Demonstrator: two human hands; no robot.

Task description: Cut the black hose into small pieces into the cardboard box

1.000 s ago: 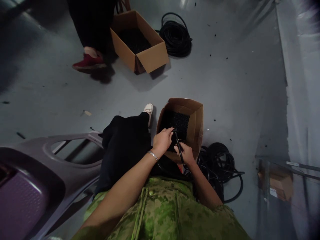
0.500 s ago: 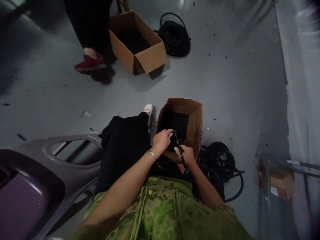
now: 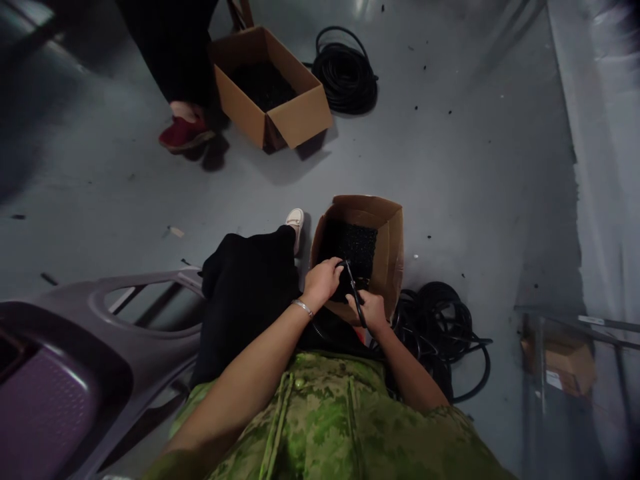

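Over an open cardboard box [image 3: 391, 257], my two hands are close together at a thin black cable [image 3: 358, 303]. My left hand [image 3: 323, 281], with a bracelet at the wrist, pinches its upper end, where the cable bends over. Lower down, my right hand [image 3: 373, 311] is closed round it between thumb and fingers. A narrow silvery glint shows on the upper stretch; whether it is a fitting, a blade or a reflection I cannot tell. Inside the box lies a heap of small black pieces [image 3: 357, 241], partly hidden by my hands.
Loose coils of black cable [image 3: 443, 320] lie right of the box. A second cardboard box [image 3: 303, 117] with black pieces stands ahead, beside another cable coil [image 3: 345, 79] and a person's red shoe [image 3: 185, 133]. A grey plastic chair [image 3: 90, 310] is at left, a carton [image 3: 570, 365] at right.
The cable between my hands has shifted slightly, and its silvery glint is now clearer. The other person's red shoe has moved a little to the right.
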